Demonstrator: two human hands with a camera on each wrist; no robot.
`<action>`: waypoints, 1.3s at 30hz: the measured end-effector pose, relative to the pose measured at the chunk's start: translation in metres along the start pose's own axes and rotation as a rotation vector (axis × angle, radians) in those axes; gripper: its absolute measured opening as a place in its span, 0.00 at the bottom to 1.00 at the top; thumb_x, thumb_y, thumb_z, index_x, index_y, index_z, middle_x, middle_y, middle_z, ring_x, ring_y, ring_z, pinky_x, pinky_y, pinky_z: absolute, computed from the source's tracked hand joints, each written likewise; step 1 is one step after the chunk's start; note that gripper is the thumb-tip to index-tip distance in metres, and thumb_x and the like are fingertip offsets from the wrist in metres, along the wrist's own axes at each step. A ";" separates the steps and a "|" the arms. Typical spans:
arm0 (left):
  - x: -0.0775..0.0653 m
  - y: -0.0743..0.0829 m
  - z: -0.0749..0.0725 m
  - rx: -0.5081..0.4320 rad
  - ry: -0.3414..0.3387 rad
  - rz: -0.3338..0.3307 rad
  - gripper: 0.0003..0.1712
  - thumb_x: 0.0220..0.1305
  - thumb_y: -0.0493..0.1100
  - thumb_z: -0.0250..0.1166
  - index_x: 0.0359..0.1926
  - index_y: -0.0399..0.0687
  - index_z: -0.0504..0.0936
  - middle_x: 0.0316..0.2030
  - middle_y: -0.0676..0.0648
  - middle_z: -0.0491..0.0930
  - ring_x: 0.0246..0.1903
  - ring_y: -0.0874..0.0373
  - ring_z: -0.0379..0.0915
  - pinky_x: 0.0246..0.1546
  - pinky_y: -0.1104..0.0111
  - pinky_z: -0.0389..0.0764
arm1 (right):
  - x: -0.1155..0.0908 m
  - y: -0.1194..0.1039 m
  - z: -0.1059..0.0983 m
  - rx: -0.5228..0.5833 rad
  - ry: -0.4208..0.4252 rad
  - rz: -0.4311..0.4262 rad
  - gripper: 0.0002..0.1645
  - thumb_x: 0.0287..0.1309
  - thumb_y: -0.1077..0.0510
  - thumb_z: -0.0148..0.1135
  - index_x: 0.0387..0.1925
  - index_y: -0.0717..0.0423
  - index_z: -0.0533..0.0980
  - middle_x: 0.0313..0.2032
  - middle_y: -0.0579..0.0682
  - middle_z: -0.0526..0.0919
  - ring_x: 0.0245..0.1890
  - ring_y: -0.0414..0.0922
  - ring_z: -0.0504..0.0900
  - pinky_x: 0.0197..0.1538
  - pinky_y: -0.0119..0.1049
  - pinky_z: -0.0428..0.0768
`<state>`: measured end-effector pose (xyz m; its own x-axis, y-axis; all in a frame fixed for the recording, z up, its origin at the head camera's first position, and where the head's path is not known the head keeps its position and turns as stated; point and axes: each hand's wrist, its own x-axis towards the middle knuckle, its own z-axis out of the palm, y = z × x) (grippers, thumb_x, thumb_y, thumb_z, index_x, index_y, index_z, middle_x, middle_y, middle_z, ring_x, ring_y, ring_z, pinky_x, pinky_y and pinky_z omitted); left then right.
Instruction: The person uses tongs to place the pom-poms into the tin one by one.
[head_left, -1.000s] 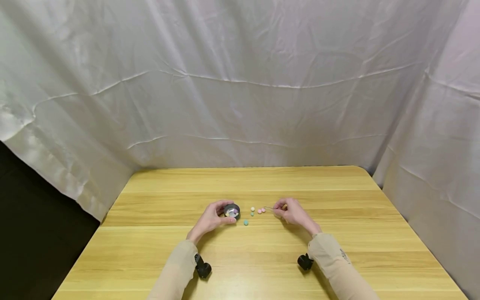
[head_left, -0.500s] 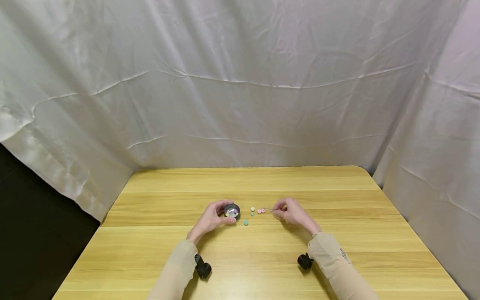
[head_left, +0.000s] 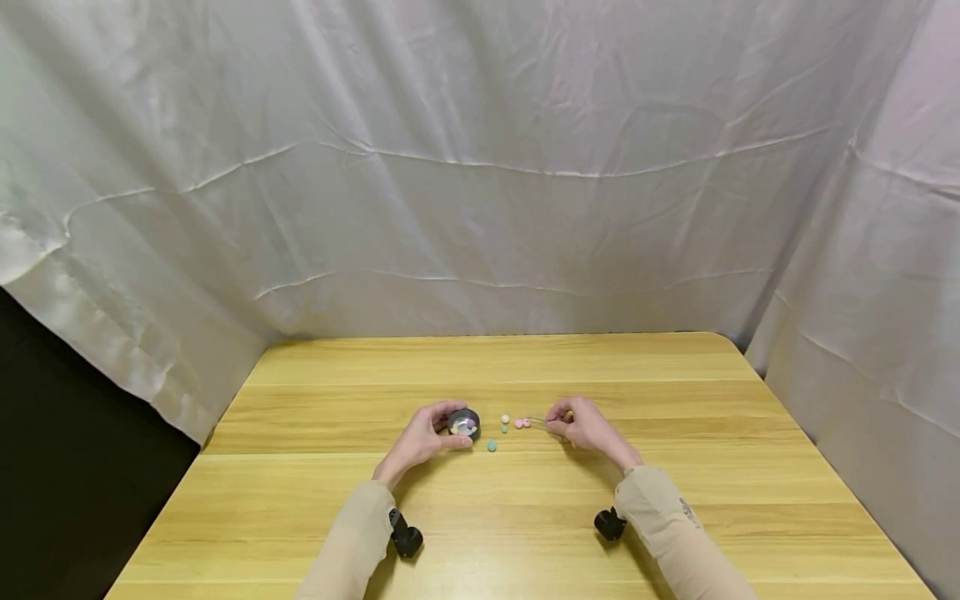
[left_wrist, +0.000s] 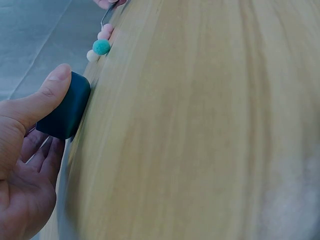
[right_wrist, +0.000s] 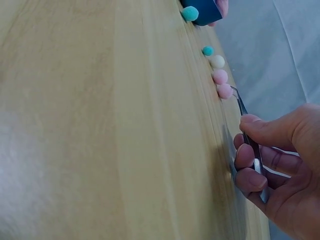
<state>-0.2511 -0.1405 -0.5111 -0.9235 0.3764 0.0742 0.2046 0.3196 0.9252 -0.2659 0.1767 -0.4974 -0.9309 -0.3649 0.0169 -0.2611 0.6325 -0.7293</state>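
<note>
My left hand [head_left: 423,435] grips a small dark round container [left_wrist: 67,107] between thumb and fingers on the table; several small pale and purple pieces show inside it in the head view. My right hand [right_wrist: 280,167] pinches a pair of bent-tip metal tweezers [right_wrist: 252,150]. Their tips reach the nearer pink pom-pom [right_wrist: 225,91]; whether they grip it I cannot tell. A second pink pom-pom [right_wrist: 220,76] touches that one. Farther along lie a cream pom-pom [head_left: 506,419], a small teal pom-pom [right_wrist: 208,50] and a larger teal pom-pom [head_left: 492,446] near the container.
The wood-grain table [head_left: 480,525] carries all of this. Pale grey curtain [head_left: 480,217] hangs behind it and on both sides. Black cameras [head_left: 406,535] are strapped at both wrists, below the beige sleeves. A black area [head_left: 67,467] lies off the table's left side.
The tweezer tips have shifted very slightly at the pink pom-poms. My left hand and the container stay where they were.
</note>
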 end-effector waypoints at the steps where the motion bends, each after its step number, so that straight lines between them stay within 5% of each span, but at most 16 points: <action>1: 0.000 0.000 0.000 0.003 -0.002 0.002 0.35 0.57 0.37 0.75 0.65 0.33 0.74 0.60 0.33 0.78 0.60 0.39 0.77 0.63 0.52 0.79 | 0.000 0.000 0.000 -0.002 0.001 -0.001 0.05 0.64 0.64 0.63 0.35 0.61 0.84 0.28 0.50 0.82 0.22 0.38 0.74 0.22 0.26 0.72; 28: -0.001 -0.001 0.000 0.019 0.007 -0.009 0.35 0.56 0.36 0.76 0.64 0.34 0.75 0.59 0.34 0.79 0.59 0.40 0.78 0.62 0.54 0.80 | -0.004 -0.005 0.000 0.093 0.016 0.083 0.07 0.66 0.64 0.61 0.40 0.63 0.82 0.35 0.54 0.81 0.25 0.41 0.76 0.21 0.26 0.71; 39: -0.001 0.001 0.000 0.008 0.015 -0.028 0.34 0.56 0.36 0.76 0.64 0.36 0.76 0.59 0.34 0.79 0.59 0.41 0.78 0.63 0.52 0.79 | -0.003 -0.018 0.005 0.071 0.060 0.046 0.07 0.65 0.64 0.62 0.40 0.63 0.83 0.36 0.54 0.83 0.27 0.41 0.78 0.25 0.27 0.75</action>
<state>-0.2501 -0.1401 -0.5103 -0.9338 0.3536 0.0538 0.1808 0.3368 0.9240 -0.2574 0.1629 -0.4883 -0.9556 -0.2939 0.0215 -0.2010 0.5965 -0.7771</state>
